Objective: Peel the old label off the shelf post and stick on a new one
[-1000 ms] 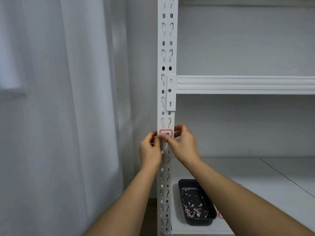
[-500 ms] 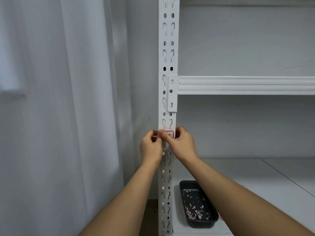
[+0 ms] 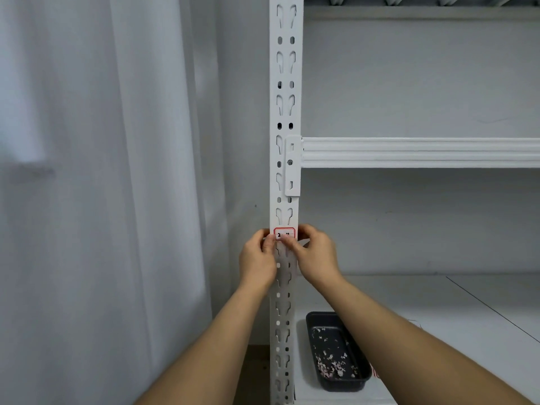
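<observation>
- The red-bordered label (image 3: 284,234) sits on the front face of the white shelf post (image 3: 285,112), directly above the fingertips of both hands and below the beam bracket (image 3: 293,166).
- Change noted: a second ago the fingertips covered the label's lower half and left edge; now its full top and both upper corners show, with dark print readable only as smudged characters.
- Left hand (image 3: 257,260): fingers curled against the post's left edge, thumb tip pressing at the label's lower left corner. Right hand (image 3: 317,254): fingers wrapped behind the post's right edge, thumb pressing the label's lower edge.
- Whether either thumb pinches a lifted edge or only presses flat cannot be told; the label appears flat against the post.
- Judgement: the label looks intact and square, which suggests the new one is being smoothed down, the sticking step nearly complete.
- Below the right forearm, a black tray (image 3: 336,353) on the shelf board (image 3: 438,311) holds pale paper scraps, consistent with peeled remnants.
</observation>
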